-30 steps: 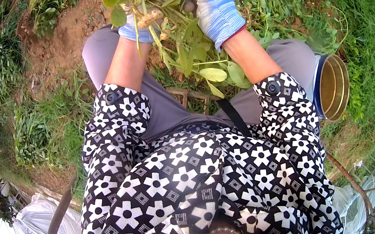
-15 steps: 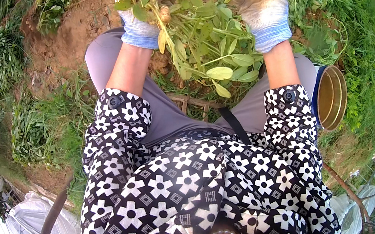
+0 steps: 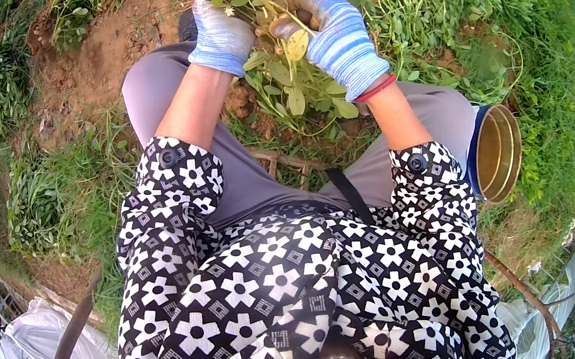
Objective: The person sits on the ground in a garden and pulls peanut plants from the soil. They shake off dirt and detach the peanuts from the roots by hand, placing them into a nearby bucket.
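My left hand [image 3: 222, 29], in a blue-and-white knit glove with soiled fingers, is closed round an uprooted peanut plant [image 3: 296, 96]. The plant's leafy stems hang down between my knees, some leaves yellowed. My right hand [image 3: 336, 35], gloved alike with a red band at the wrist, is turned inward with its back up. Its fingers are curled in at the stems, close beside my left hand. Leaves and the glove hide what these fingers hold.
A metal can [image 3: 499, 154] with a blue outside and gold-coloured inside lies tipped beside my right knee. Pulled green plants [image 3: 441, 15] lie on the right, grass beyond them. Bare reddish soil [image 3: 86, 76] shows at left. White plastic sheeting [image 3: 44, 342] is at the lower left.
My right hand, earlier palm up and apart with a peanut at its fingers, has swung left and turned over to meet the plant. My left hand still grips the plant, slightly turned.
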`<state>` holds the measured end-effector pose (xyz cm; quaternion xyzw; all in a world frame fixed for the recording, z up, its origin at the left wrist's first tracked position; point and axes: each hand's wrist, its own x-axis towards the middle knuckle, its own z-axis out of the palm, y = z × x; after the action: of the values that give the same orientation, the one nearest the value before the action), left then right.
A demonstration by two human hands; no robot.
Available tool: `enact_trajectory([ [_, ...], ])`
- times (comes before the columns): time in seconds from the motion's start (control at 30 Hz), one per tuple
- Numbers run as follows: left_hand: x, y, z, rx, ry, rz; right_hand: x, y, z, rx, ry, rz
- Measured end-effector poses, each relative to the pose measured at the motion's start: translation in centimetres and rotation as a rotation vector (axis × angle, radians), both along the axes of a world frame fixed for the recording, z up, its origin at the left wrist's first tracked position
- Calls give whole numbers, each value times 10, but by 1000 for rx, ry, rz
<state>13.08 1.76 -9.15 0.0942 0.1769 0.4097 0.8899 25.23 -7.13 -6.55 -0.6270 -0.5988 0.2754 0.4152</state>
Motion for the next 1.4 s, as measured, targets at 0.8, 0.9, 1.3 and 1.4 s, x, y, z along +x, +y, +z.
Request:
enact_trajectory([
  [0.8,-34,57,-9,137,186,184,50,-25,1,-613,-924,-192],
  [0.9,-30,40,5,-85,156,142,79,-36,-12,-405,-410,-333],
  [1.3,-10,24,13,147,88,148,-9,-33,30,-451,498,-7],
  [1.4,-4,23,14,88,98,107,-10,-12,-4,-167,455,-227],
])
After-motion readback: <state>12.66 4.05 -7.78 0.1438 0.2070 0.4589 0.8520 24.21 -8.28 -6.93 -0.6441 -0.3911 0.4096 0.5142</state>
